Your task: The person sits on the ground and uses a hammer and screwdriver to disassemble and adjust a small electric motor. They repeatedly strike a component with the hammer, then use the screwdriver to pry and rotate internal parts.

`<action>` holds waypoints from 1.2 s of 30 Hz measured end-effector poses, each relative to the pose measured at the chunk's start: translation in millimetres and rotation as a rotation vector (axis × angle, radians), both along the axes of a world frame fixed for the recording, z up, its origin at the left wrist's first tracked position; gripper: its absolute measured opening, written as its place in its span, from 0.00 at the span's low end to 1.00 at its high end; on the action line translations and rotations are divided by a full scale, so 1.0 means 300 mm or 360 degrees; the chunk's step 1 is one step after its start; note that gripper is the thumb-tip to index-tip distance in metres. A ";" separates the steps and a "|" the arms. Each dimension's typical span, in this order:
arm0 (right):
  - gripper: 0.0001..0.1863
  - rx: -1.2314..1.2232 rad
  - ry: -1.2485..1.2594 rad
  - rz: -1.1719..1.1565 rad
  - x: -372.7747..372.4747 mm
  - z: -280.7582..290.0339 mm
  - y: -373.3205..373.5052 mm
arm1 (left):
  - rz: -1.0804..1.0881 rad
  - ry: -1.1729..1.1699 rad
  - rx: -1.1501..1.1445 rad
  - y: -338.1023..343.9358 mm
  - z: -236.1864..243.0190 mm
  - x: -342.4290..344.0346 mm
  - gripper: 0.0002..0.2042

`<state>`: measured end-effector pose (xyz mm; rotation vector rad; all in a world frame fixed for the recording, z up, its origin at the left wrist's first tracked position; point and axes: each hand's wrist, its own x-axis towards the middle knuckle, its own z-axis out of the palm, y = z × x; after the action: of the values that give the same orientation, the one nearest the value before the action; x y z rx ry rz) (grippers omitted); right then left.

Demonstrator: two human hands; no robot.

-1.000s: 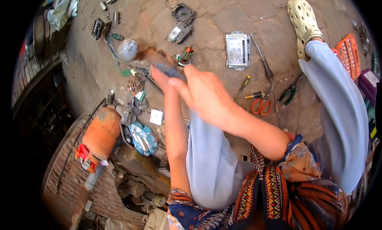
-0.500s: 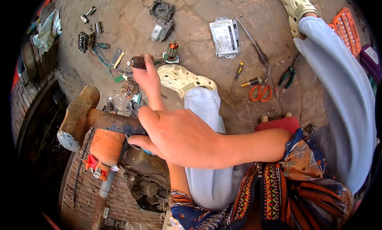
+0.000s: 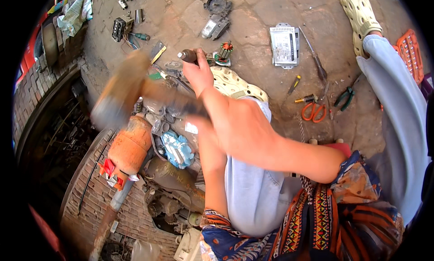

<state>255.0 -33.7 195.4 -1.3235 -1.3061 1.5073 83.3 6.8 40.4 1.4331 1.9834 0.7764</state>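
Note:
My right hand (image 3: pixel 244 125) is closed round the handle of a heavy hammer (image 3: pixel 121 89), its rusty head smeared by motion and pointing left. Beyond it, my left hand (image 3: pixel 199 75) grips a dark brown handled tool (image 3: pixel 187 56) with a pale metal end; its shaft is hidden. Just right of that hand stands a motor armature (image 3: pixel 224 52) with reddish windings, beside my cream clog (image 3: pixel 239 85). Farther off lies a dark motor housing (image 3: pixel 218 5).
To the right lie a silver electronic module (image 3: pixel 285 46), a long screwdriver (image 3: pixel 321 72), orange-handled scissors (image 3: pixel 314 112) and green-handled pliers (image 3: pixel 347 98). Left of my leg are an orange cylinder (image 3: pixel 131 143) on a pole and a blue-and-white crumpled bundle (image 3: pixel 176 149).
The view has shifted, so most floor items sit farther right. My right hand and the hammer have swung upward in the picture, and the hammer head is now blurred. My left hand still grips its tool.

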 end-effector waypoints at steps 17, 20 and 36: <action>0.35 -0.0398 0.0143 0.0019 -0.046 -0.086 -0.003 | 0.0324 -0.0306 0.0217 -0.035 -0.075 -0.041 0.07; 0.28 0.0025 0.0077 -0.0413 -0.093 -0.063 -0.041 | -0.0103 -0.0001 0.0048 0.009 -0.018 0.001 0.07; 0.18 -0.0185 0.0115 0.0234 0.019 0.088 0.023 | 0.0126 -0.0179 0.0013 -0.024 0.042 0.016 0.05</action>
<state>260.5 -26.8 221.8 -1.2553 -1.3106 1.7388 88.2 -0.5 53.0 1.2934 1.9624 0.8813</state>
